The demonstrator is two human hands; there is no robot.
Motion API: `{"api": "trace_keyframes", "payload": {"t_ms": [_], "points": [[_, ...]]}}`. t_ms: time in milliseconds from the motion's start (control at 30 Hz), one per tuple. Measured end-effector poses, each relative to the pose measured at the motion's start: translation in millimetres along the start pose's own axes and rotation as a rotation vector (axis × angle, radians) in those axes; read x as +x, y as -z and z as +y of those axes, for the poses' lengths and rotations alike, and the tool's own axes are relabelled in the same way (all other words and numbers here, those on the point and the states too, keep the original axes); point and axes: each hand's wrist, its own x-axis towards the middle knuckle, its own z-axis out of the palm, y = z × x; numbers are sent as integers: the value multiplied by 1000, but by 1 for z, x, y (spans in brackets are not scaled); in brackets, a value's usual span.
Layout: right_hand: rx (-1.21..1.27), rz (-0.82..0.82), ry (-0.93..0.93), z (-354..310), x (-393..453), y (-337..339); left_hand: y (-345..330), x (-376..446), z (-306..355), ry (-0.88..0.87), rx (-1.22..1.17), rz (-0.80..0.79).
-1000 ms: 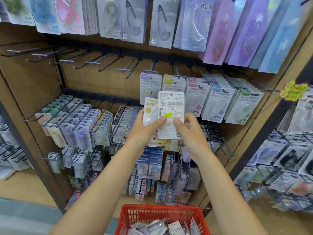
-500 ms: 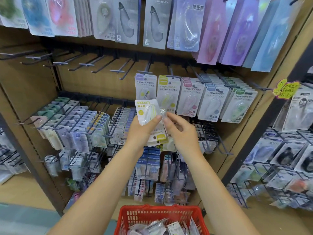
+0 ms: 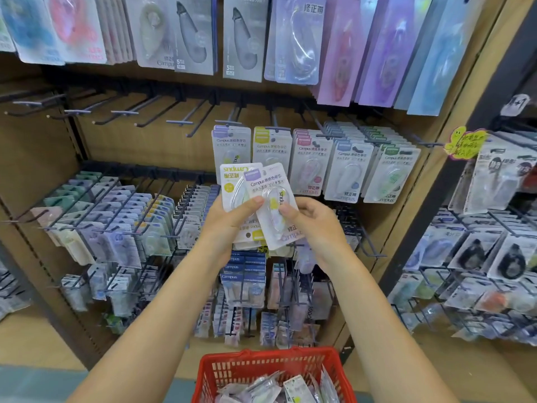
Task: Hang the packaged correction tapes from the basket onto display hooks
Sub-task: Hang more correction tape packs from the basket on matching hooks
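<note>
My left hand [image 3: 229,225] grips a small stack of packaged correction tapes [image 3: 234,184], the front one upside down with a yellow-green header. My right hand [image 3: 313,225] pinches a single purple-header packet [image 3: 268,196], face up and tilted, overlapping the stack. Both are held in front of a row of hooks carrying matching packets [image 3: 311,161] in purple, yellow, pink, blue and green. The red basket [image 3: 261,367] sits low in front of me with several more packets inside.
Several bare black hooks [image 3: 180,117] jut from the wooden back panel up left. Larger correction tape cards [image 3: 244,39] hang along the top row. Crowded hooks of small packets [image 3: 116,222] fill the lower left, and another rack [image 3: 494,257] stands at right.
My right hand turned the single packet from showing its printed back, through edge-on, to face up. Both hands stayed close together in front of the hook row.
</note>
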Motion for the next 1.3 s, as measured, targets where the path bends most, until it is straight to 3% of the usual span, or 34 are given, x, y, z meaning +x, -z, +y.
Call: {"api": "trace_keyframes", "payload": {"t_ms": [200, 333, 533, 733, 1300], "points": [[29, -4, -8, 3, -3, 5, -8, -6, 3, 1, 56, 5], [-10, 86, 31, 6, 7, -3, 12, -11, 11, -3, 48, 128], [-59, 45, 93, -3, 36, -57, 59, -20, 27, -45, 69, 222], [-9, 107, 105, -16, 59, -88, 78, -26, 35, 4, 110, 270], [-54, 183, 147, -17, 58, -104, 82, -24, 30, -50, 42, 193]]}}
